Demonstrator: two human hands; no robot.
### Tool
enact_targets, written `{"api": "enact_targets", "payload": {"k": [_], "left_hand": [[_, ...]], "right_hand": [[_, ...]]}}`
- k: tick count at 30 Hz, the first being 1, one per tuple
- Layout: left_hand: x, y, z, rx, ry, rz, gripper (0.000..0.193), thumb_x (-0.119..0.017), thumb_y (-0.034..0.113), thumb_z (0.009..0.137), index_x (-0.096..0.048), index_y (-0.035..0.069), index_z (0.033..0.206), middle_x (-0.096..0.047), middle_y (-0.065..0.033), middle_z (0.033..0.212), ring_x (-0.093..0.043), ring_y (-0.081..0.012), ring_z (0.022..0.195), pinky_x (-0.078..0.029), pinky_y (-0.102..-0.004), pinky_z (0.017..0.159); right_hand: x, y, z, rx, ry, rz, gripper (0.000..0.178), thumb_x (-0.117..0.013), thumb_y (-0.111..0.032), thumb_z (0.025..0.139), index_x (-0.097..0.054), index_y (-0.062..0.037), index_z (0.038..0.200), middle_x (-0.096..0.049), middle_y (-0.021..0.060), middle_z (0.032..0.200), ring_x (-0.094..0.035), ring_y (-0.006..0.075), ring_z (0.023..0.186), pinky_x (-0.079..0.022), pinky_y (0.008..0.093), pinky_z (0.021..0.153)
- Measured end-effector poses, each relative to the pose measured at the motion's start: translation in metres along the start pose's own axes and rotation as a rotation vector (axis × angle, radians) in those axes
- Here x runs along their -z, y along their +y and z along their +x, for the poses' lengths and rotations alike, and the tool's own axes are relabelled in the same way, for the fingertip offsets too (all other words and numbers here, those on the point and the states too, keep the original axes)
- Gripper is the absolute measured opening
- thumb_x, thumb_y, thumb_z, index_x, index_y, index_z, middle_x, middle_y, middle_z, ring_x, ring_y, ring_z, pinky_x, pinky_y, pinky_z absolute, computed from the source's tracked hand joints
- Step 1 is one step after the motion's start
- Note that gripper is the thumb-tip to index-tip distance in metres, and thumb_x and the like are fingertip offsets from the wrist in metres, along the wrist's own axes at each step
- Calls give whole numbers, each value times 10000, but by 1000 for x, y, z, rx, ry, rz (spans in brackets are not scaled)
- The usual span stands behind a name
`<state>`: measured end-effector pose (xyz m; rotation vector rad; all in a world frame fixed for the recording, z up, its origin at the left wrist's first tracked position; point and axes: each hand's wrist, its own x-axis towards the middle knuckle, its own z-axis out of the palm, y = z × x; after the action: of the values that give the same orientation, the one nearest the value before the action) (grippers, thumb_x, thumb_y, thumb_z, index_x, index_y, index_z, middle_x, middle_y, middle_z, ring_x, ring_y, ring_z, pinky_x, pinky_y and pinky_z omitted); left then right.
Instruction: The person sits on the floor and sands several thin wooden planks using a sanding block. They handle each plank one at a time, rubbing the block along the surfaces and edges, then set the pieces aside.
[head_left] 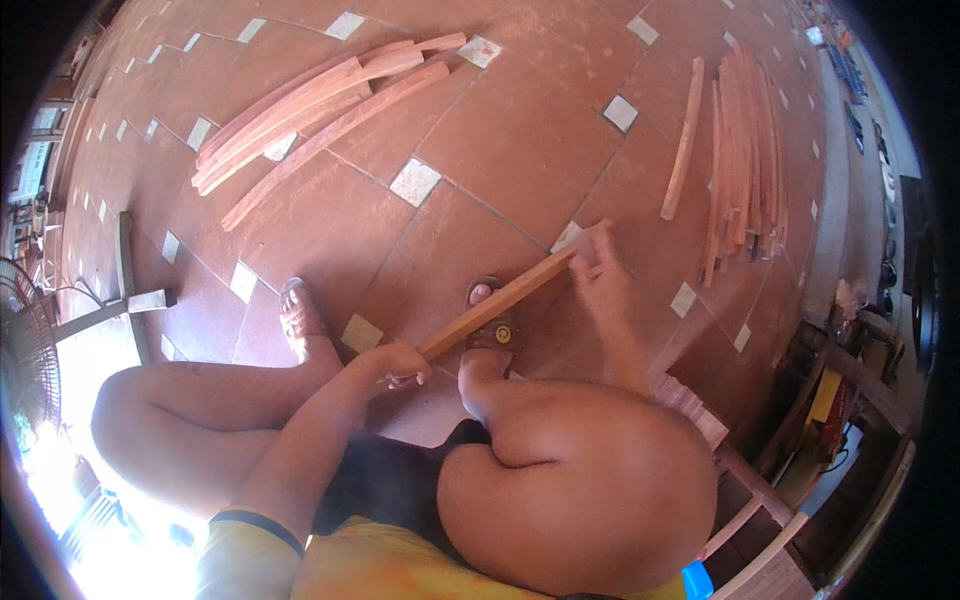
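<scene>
A long, straight wooden strip (500, 304) slants across in front of my knees, its right end farther from me. My left hand (398, 364) is closed round the near end. At the far end my right hand (603, 284) is bent with its fingers against the wood, gripping it; that end and the fingertips are a little blurred. Below the strip my right foot (480, 292) rests on the floor in a dark sandal. My left foot (300, 318) is set apart to the left.
Several loose wooden strips (335, 143) lie on the tiled floor at far left. A bundle of strips (745, 160) lies at far right, with a single strip (684, 138) beside it. A fan (28, 330) stands left; wooden chair-like frames (770, 490) are at near right.
</scene>
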<state>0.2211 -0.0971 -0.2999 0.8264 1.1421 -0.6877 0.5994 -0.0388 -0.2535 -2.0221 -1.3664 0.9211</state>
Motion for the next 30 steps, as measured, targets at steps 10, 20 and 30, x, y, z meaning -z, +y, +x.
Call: {"api": "enact_targets", "payload": {"k": [10, 20, 30], "left_hand": [[-6, 2, -11, 26, 23, -21, 172, -720, 184, 716, -628, 64, 636, -514, -63, 528, -484, -191, 446, -392, -395, 433], [1, 17, -15, -17, -5, -38, 179, -732, 151, 707, -603, 66, 617, -500, -59, 525, -478, -177, 437, -360, -373, 411], [-3, 13, -1, -342, 581, 202, 309, -711, 255, 757, -736, -33, 865, -724, -278, 844, -738, -414, 838, -579, -529, 796]], "right_hand": [[-16, 4, -10, -16, 55, 77, 447, -688, -124, 967, -594, -84, 1402, -712, 204, 1216, -732, 273, 977, -562, 378, 835], [-14, -12, -20, -101, -27, -52, 505, -701, -181, 954, -578, -76, 1431, -702, 213, 1159, -692, 373, 1072, -536, 444, 888], [-13, 1, -28, 153, 221, 97, 664, -781, -174, 887, -535, -16, 1483, -682, 253, 1263, -695, 361, 1140, -544, 411, 952]]}}
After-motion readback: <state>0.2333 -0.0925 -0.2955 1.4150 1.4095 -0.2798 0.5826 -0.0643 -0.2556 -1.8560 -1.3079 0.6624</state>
